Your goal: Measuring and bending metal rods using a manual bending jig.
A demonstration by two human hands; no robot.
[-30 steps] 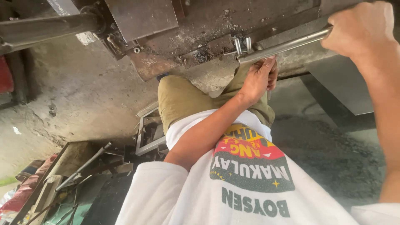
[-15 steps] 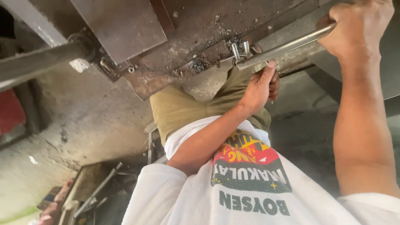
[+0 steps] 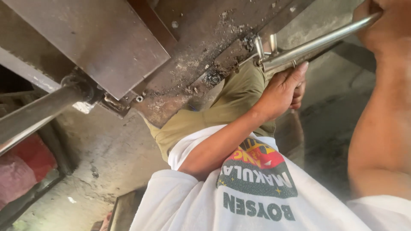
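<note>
2 hands on 1 shiny steel tube (image 3: 319,42), which runs diagonally from the upper right corner down to a bracket with 2 short upright pins (image 3: 264,45) at the edge of a rusty steel surface (image 3: 201,47). Left hand (image 3: 282,87) cups the tube's lower end from beneath, fingers curled. Right hand (image 3: 381,21) wraps the upper end; fingers mostly out of view. Grey bar (image 3: 34,113) lies at far left. Concrete floor (image 3: 98,158) below.
</note>
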